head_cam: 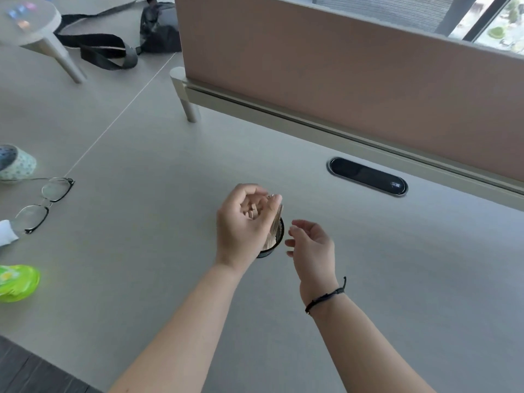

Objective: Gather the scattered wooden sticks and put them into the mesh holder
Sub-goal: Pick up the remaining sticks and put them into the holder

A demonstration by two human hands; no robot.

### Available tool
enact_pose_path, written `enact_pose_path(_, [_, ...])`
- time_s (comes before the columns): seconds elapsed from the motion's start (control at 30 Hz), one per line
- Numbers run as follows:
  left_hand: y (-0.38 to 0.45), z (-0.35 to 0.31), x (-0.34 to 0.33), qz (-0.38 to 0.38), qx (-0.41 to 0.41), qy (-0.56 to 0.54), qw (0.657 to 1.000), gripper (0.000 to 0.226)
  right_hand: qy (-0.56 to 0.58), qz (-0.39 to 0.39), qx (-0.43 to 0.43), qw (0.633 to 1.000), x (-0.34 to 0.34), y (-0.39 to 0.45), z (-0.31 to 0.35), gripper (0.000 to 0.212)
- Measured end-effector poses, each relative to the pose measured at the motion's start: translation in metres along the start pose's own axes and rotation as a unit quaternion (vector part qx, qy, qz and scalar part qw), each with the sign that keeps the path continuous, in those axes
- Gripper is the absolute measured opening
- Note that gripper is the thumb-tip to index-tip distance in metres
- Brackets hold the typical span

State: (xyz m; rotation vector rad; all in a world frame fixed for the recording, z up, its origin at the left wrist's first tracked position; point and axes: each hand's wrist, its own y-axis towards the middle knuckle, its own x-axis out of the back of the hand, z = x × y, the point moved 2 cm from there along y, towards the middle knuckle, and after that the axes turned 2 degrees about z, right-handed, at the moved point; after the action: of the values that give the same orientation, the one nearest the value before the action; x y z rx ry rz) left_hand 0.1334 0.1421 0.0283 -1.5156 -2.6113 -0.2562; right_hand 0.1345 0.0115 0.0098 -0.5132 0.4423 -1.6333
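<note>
A small black mesh holder (276, 242) stands on the grey desk, mostly hidden behind my left hand. A bundle of pale wooden sticks (274, 226) stands in it, their tops reaching up into my palm. My left hand (243, 222) is curled around the upper ends of the sticks, directly over the holder. My right hand (310, 242) hovers just right of the holder, fingers apart and holding nothing, a dark cord bracelet on its wrist. I see no loose sticks on the desk.
Black-rimmed glasses (42, 204) lie at the left, beside a patterned tape roll (17, 163) and a green packet (17, 282). A black oval cable port (367, 177) sits behind the hands, below a brown divider panel (340, 66). A black bag (158, 26) lies far left.
</note>
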Motion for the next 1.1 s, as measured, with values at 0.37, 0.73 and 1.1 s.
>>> enact_pose_path(0.37, [0.003,0.023,0.001,0.043,-0.108,0.16,0.98,0.039,-0.159,0.165,0.204,0.952,-0.021,-0.01,-0.027,0.067])
enact_pose_path(0.73, [0.002,0.018,-0.007,0.12,-0.132,0.223,0.958,0.054,-0.499,0.044,0.363,0.786,-0.048,0.001,-0.041,0.068])
enact_pose_path(1.1, [0.006,0.027,-0.013,0.143,-0.15,0.332,0.92,0.047,-0.469,0.056,0.376,0.797,-0.045,0.008,-0.042,0.075])
